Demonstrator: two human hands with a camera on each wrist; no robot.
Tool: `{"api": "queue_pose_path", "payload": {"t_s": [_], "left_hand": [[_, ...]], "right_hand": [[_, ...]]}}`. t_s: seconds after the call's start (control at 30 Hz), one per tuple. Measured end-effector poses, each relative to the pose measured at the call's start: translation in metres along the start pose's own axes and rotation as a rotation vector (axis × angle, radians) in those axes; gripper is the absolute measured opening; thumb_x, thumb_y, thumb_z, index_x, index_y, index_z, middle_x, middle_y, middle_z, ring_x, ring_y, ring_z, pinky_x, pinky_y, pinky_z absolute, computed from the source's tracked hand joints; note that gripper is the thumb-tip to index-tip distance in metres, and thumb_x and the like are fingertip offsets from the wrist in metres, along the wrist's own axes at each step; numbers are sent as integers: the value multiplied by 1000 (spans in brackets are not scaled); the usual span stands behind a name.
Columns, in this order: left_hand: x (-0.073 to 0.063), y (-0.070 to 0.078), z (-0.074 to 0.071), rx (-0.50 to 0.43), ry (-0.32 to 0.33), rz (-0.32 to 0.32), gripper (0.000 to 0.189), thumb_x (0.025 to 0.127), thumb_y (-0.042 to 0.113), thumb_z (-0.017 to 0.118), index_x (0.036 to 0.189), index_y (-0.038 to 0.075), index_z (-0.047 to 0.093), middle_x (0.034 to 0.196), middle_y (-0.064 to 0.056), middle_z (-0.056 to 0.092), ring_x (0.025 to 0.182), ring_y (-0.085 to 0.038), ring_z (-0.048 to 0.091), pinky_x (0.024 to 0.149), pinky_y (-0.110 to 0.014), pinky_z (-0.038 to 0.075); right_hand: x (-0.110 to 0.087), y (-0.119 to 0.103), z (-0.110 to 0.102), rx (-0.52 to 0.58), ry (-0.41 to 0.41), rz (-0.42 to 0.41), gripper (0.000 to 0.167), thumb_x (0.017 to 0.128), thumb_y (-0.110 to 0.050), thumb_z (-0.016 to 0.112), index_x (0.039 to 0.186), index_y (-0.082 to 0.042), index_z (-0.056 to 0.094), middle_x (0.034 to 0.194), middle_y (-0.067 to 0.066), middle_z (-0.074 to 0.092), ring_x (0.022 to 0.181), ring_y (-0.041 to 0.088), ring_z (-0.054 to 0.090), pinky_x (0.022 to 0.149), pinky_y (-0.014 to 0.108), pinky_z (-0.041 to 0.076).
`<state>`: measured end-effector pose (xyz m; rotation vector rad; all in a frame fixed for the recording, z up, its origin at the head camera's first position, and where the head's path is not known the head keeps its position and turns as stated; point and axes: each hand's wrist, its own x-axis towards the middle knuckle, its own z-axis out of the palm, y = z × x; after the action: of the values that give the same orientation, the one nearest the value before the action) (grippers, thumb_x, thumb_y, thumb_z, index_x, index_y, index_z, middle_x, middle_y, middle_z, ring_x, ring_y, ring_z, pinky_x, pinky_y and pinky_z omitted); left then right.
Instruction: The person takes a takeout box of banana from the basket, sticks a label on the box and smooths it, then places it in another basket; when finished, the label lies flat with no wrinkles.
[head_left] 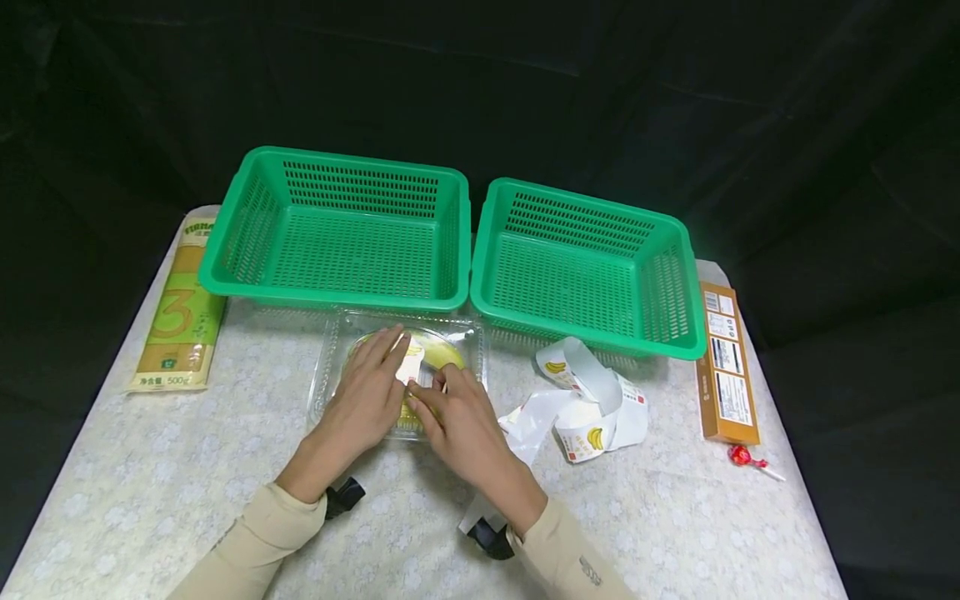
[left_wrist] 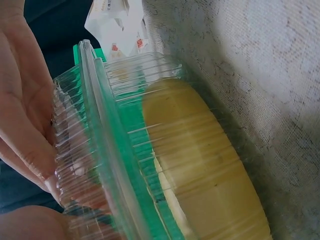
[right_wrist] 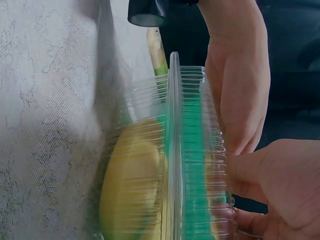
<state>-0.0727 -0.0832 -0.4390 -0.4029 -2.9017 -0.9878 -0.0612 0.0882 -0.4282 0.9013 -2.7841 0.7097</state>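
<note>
A clear plastic clamshell box (head_left: 474, 333) holds a yellow banana (left_wrist: 200, 160) that shows through its side. The box lies on the table with its lid down. On top of the lid is a white label (head_left: 411, 365), partly covered by the hands. My left hand (head_left: 367, 392) rests on the lid's left part with its fingers stretched over the label's left side. From the right, my right hand (head_left: 465, 417) touches the label's lower right area with thumb and fingertips. Beside that hand lies a curled strip of white banana-printed labels (head_left: 600, 425).
Two green mesh baskets (head_left: 337, 293) (head_left: 592, 337) stand behind the box. A green and yellow 500 g packet (head_left: 180, 312) lies at the far left. At the right are an orange box (head_left: 726, 367) and a red-wrapped lollipop (head_left: 742, 456). Patterned cloth covers the table.
</note>
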Motion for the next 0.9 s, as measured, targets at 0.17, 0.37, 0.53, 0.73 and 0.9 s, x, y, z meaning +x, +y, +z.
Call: {"api": "queue_pose_path", "payload": {"t_s": [0.17, 0.37, 0.53, 0.73, 0.9], "left_hand": [[0, 0, 0, -13, -1, -7, 50, 95, 0, 53, 143, -9, 48, 157, -24, 41, 147, -45, 36, 124, -59, 22], [1, 0, 0, -25, 13, -4, 49, 96, 2, 52, 144, -8, 48, 156, -23, 41, 147, -44, 36, 124, -59, 23], [-1, 0, -1, 28, -4, 22, 50, 99, 6, 51, 147, -8, 44, 158, -24, 39, 147, -44, 35, 124, -59, 23], [-2, 1, -1, 94, -25, 22, 49, 103, 10, 47, 149, -6, 42, 160, -23, 36, 149, -43, 32, 124, -60, 23], [-3, 3, 0, 113, -42, 18, 49, 104, 15, 43, 152, 5, 43, 163, -18, 33, 152, -41, 28, 125, -59, 21]], "right_hand": [[-3, -3, -1, -38, -61, 23, 34, 101, -33, 60, 123, -11, 73, 97, 4, 57, 82, 17, 43, 72, 29, 39], [-6, -5, -4, -55, -131, 37, 46, 101, -39, 59, 135, -9, 65, 112, 5, 58, 93, 18, 47, 78, 32, 42], [-4, 0, -9, 27, -154, 43, 47, 99, -39, 62, 135, -10, 65, 114, 4, 58, 94, 19, 49, 80, 33, 43], [0, 6, -14, 153, -167, 59, 41, 98, -35, 64, 130, -9, 68, 117, 4, 61, 99, 19, 53, 85, 35, 46], [-2, 11, -17, 295, -82, 157, 33, 99, -28, 65, 126, -9, 70, 118, 6, 64, 111, 22, 57, 94, 39, 49]]}}
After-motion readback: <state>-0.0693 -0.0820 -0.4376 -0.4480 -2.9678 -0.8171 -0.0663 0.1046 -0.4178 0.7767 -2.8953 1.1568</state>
